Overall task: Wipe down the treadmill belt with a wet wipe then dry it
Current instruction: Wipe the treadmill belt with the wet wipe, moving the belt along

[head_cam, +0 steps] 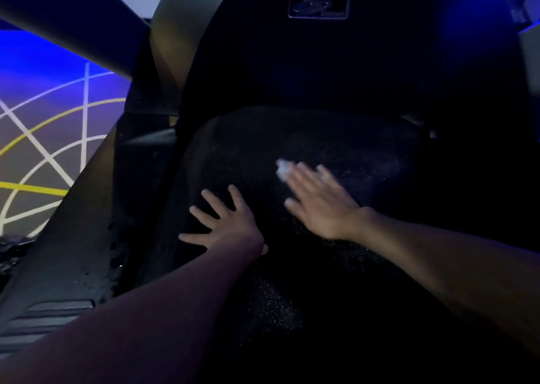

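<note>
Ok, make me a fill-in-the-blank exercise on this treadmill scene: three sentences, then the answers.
1. The wipe under the fingers of the right hand is ____ in colour.
2. The left hand lies flat on the treadmill belt, holding ____.
3. The floor lines to the left of the treadmill are white and ____.

Missing words: white; nothing; yellow.

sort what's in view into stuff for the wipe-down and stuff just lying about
For the job: dark speckled treadmill belt; small white wipe under the right hand; left hand flat on the belt.
Just around: grey ribbed side rail; silver-edged logo badge; grey floor with yellow and white lines.
</note>
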### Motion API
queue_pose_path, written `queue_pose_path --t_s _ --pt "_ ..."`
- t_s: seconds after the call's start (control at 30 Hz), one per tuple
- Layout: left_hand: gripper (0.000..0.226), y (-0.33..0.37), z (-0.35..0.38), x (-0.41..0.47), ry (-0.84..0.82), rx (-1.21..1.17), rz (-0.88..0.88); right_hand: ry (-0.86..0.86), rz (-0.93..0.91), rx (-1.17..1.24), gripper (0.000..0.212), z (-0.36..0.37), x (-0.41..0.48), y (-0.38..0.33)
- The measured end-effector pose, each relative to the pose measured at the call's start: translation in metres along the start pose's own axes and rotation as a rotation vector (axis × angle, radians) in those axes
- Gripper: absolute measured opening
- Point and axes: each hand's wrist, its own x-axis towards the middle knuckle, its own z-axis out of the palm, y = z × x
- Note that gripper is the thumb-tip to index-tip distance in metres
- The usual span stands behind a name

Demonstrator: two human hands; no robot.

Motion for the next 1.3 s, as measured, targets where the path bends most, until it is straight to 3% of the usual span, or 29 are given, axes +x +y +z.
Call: queue_pose_path --t_s 0.07,0.2,0.33,0.47,0.5,0.6,0.73,0.77,0.87,1.03,1.17,1.3 --pt "0.131 -0.003 0.001 0.001 -0.016 -0.078 -0.033 -0.001 0.125 0.019 0.068 -0.002 0.004 -0.005" --pt "0.132 -0.014 0.003 0.005 0.011 -0.058 0.011 -0.024 -0.196 -0.025 0.069 0.004 -0.003 -0.029" --pt "0.134 -0.044 -0.007 0.009 -0.006 0.125 0.166 -0.007 0.096 0.038 0.068 -0.006 0.027 -0.028" --pt "0.126 -0.076 -0.014 0.016 0.011 0.245 0.322 -0.008 -0.174 -0.069 0.069 0.001 0.023 -0.057" --pt "0.125 -0.077 -0.014 0.017 0.02 0.276 0.331 0.011 -0.158 -0.067 0.068 0.001 0.026 -0.055" --pt "0.123 -0.078 -0.013 0.02 0.002 0.333 0.34 0.059 0.134 0.019 0.068 -0.004 0.041 -0.057" --pt "0.125 -0.087 -0.009 0.025 0.001 0.235 0.37 -0.015 -0.154 -0.071 0.071 0.005 0.033 -0.08" --pt "0.126 -0.088 -0.008 0.025 0.007 0.203 0.364 -0.011 -0.167 -0.066 0.07 0.003 0.036 -0.074" --pt "0.127 -0.086 -0.006 0.021 0.023 0.129 0.348 0.059 0.068 0.001 0.069 -0.004 0.051 -0.064" --pt "0.132 -0.088 -0.003 0.023 0.039 0.057 0.305 -0.009 -0.217 -0.093 0.071 0.003 0.047 -0.082" --pt "0.132 -0.088 -0.003 0.023 0.027 0.054 0.309 0.083 0.05 0.003 0.069 -0.003 0.071 -0.077" --pt "0.132 -0.084 -0.003 0.024 0.02 0.053 0.28 0.015 -0.253 -0.098 0.069 0.007 0.068 -0.097"
